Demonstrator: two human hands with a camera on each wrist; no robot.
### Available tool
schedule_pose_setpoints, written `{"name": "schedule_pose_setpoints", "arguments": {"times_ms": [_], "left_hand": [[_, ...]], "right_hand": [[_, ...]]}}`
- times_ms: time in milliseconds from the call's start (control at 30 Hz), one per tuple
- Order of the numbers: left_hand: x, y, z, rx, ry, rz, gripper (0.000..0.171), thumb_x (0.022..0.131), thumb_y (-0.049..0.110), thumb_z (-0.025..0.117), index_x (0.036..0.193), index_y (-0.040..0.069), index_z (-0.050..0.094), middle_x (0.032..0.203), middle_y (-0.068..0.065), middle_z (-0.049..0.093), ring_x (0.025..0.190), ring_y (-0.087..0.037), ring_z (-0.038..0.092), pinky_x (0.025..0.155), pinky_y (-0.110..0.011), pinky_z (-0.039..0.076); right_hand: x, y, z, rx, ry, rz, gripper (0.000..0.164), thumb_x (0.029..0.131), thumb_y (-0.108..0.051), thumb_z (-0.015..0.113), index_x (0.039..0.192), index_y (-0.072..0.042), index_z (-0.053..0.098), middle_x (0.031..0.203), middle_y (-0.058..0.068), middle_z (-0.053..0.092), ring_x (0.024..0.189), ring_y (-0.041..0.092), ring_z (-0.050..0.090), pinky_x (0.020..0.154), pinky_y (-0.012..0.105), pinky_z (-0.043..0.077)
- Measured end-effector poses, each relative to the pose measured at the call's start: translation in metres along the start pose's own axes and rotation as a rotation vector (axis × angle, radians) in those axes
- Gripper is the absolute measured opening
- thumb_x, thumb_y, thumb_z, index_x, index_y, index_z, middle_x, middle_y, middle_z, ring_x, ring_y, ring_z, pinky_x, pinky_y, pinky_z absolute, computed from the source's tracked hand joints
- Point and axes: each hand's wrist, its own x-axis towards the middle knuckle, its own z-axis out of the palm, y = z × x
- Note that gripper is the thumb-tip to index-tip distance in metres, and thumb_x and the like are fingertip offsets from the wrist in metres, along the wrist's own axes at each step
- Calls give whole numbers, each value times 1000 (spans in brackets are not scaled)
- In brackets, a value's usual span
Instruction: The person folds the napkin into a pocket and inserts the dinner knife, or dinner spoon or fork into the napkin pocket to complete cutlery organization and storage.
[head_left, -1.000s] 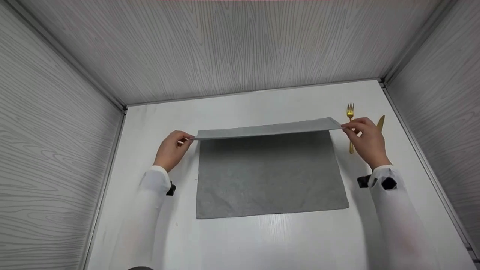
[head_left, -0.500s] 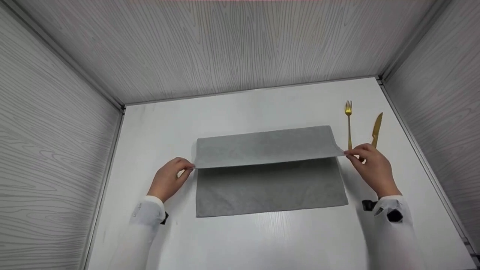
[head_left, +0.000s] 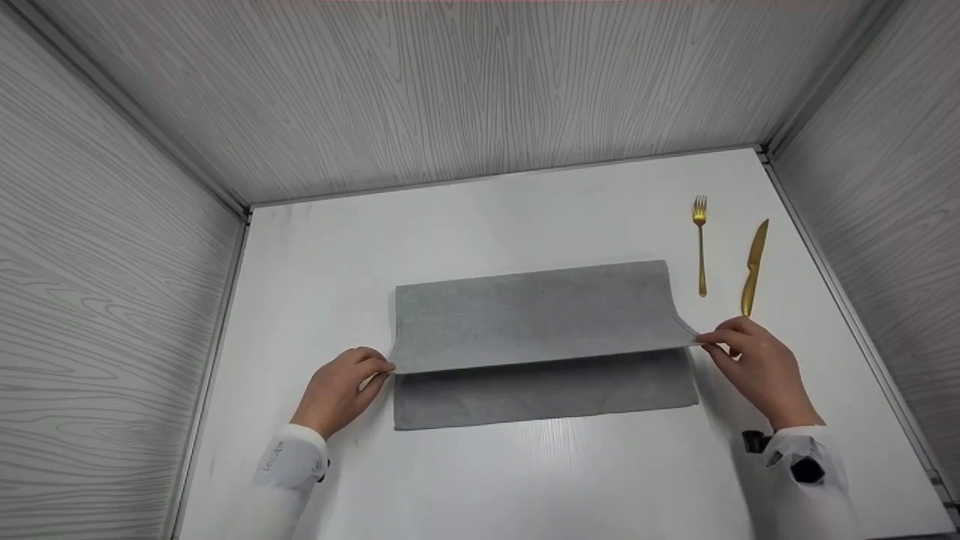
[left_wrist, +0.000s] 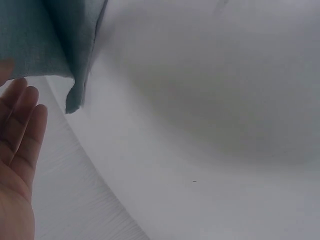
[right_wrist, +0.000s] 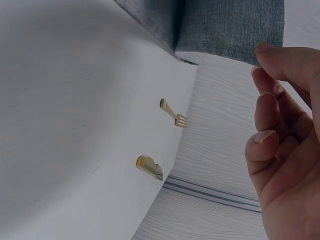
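A grey cloth placemat (head_left: 532, 319) lies folded over on itself, its upper layer raised along the near edge. My left hand (head_left: 341, 390) pinches the left corner of that edge between thumb and fingers. The opposite corner is pinched by my right hand (head_left: 761, 367); the right wrist view shows the thumb and forefinger on the cloth (right_wrist: 230, 30). Between the hands the edge hangs over the lower layer (head_left: 540, 394), a strip of which shows in front. In the left wrist view the cloth (left_wrist: 35, 45) curves round at its fold.
A gold fork (head_left: 701, 247) lies on the white table (head_left: 480, 487) to the right of the cloth. Beyond it, a gold knife (head_left: 754, 266) points away, its handle end close to my right hand. Grey wood-grain panels (head_left: 480, 90) border the table at the back and sides.
Both hands have drawn the pinched edge toward the near side and lower, so the upper layer covers more of the cloth. The fork and knife have come fully into sight.
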Motion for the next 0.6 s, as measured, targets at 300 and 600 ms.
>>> {"name": "schedule_pose_setpoints", "arguments": {"times_ms": [300,600], "left_hand": [[-18,9,10,39,-78,-2,16,91,25,76,106,29,76,107,11,68,99,-9,65,82,-29,58],[-27,12,19,77,-135,-7,16,88,22,78,103,28,77,108,10,69,100,-9,65,82,-28,57]], "right_hand": [[-23,0,2,30,-193,86,19,84,-10,79,99,-23,80,93,-12,61,70,5,48,56,24,42],[-34,-1,7,36,-364,165,14,89,-16,74,99,-23,80,92,-10,63,74,8,53,61,25,45]]}}
